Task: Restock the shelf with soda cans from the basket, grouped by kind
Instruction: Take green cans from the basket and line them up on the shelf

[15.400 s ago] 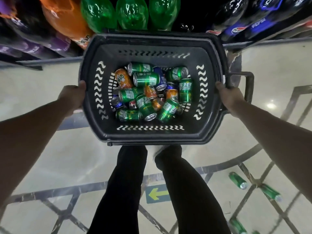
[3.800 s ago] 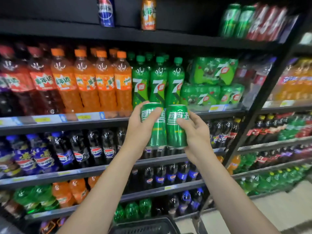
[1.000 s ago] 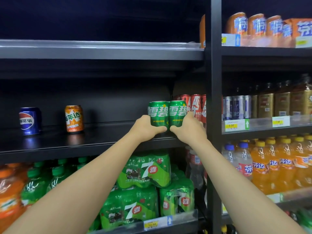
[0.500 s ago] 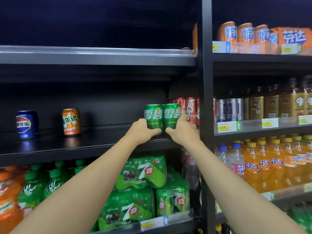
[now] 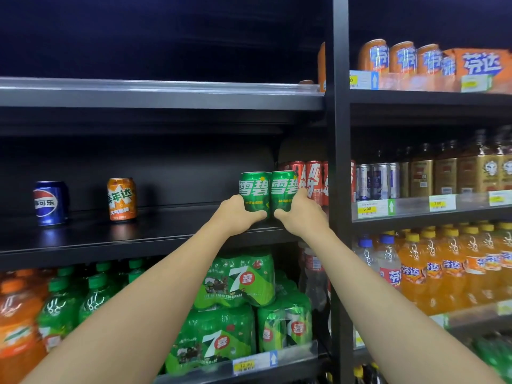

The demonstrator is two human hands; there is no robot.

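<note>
Evidently gripping one green Sprite can apiece: left hand (image 5: 237, 213) round the left Sprite can (image 5: 254, 192), right hand (image 5: 300, 214) round the right Sprite can (image 5: 283, 192). Set upright, touching, on the black shelf (image 5: 166, 231) just beside the red cans (image 5: 314, 180), well apart from the Pepsi can (image 5: 50, 202) and orange Mirinda can (image 5: 122, 199), likely keeping kinds separate.

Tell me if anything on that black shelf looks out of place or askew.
Nothing stands out. The blue can and orange can stand upright and apart; the two green cans, one in each hand's grip, are upright beside the red cans.

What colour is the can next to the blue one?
Orange can, white writing; head view.
</note>
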